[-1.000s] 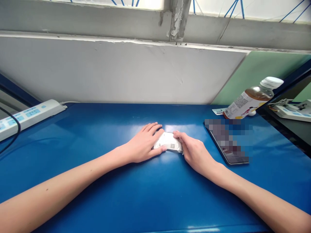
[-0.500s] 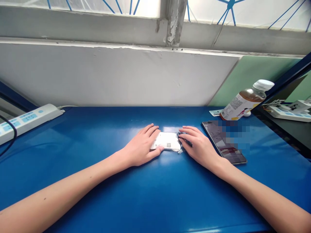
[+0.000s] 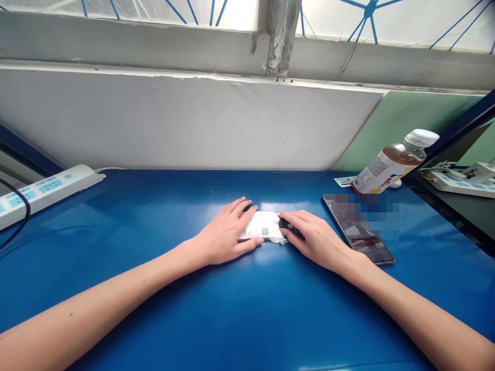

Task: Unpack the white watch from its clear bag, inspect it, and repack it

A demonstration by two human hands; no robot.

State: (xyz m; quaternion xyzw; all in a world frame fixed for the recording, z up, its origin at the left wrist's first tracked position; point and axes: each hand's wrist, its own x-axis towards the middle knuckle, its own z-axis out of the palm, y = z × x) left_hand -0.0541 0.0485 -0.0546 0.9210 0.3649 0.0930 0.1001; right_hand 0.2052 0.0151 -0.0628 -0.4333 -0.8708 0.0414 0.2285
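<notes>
A flat white packet point(image 3: 263, 224) with a small printed square code lies on the blue table, glare washing out part of its top. My left hand point(image 3: 228, 231) grips its left end, fingers over the far side and thumb along the near edge. At the right end, my right hand point(image 3: 311, 234) has thumb and fingers drawn in, the fingertips touching the packet's corner. Something dark point(image 3: 286, 224) shows between thumb and fingers; its kind is unclear. Small silvery bits point(image 3: 283, 240) lie by the packet's near right corner.
To the right lies a phone point(image 3: 358, 229), screen up and partly blurred. Behind it stands a drink bottle point(image 3: 389, 165) with a white cap, beside a small card point(image 3: 343, 181). A white power strip point(image 3: 54, 191) with a black cable rests at the left.
My right hand's fingers have closed inward and moved left to the packet's right end. My left hand keeps its hold, its thumb slightly farther right. The view has shifted slightly.
</notes>
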